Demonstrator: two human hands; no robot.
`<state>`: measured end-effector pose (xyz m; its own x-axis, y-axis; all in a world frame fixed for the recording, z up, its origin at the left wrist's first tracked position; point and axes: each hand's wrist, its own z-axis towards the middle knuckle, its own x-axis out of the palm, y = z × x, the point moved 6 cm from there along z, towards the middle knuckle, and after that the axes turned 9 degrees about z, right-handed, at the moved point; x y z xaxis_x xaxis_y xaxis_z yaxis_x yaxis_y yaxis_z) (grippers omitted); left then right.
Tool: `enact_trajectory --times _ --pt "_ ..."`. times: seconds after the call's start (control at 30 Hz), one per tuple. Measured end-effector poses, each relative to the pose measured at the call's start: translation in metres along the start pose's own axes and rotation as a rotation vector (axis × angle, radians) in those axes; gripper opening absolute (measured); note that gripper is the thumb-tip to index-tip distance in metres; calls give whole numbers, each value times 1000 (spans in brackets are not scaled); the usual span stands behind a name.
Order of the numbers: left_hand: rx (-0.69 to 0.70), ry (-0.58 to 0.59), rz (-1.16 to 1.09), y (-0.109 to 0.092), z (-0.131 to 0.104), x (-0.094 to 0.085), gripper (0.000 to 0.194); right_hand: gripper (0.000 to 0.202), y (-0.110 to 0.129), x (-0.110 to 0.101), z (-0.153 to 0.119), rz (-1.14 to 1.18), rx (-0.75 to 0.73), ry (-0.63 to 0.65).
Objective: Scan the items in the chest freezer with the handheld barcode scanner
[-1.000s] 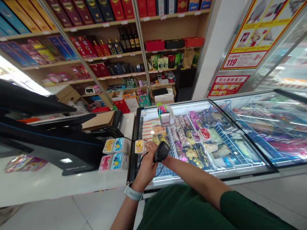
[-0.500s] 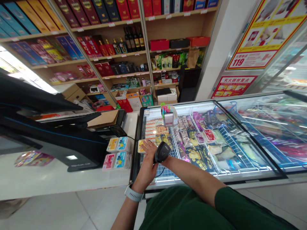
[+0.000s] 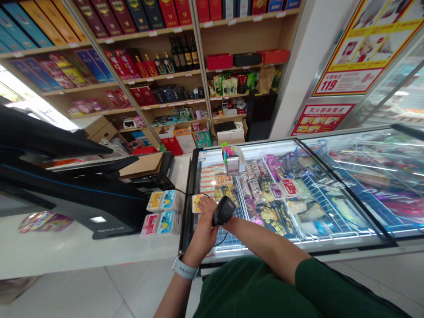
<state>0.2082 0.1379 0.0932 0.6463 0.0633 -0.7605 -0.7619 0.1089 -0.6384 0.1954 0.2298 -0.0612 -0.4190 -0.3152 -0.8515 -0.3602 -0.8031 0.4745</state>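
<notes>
Over the left end of the freezer (image 3: 188, 229), a black scanner (image 3: 225, 210) mostly hides the right hand (image 3: 229, 224), whose grip I cannot tell. The left hand (image 3: 204, 221) lies, fingers loosely spread, on a yellow-labelled box (image 3: 195, 203) near the freezer's left edge; shelves (image 3: 251, 42) stand beyond.

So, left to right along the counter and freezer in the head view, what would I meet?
Glossy multicoloured plastic packet, stacked square clear-plastic packs, yellow-labelled square pack under the left hand, black handheld scanner, red-and-white packet.
</notes>
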Motion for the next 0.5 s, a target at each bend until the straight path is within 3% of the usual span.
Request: enact_trajectory --times 0.27,0.5 --pt "0 16 7 2 0 4 57 37 1 -2 -4 -58 -47 7" --pt "-5 5 41 2 -1 7 60 40 -5 -10 -19 102 -2 29"
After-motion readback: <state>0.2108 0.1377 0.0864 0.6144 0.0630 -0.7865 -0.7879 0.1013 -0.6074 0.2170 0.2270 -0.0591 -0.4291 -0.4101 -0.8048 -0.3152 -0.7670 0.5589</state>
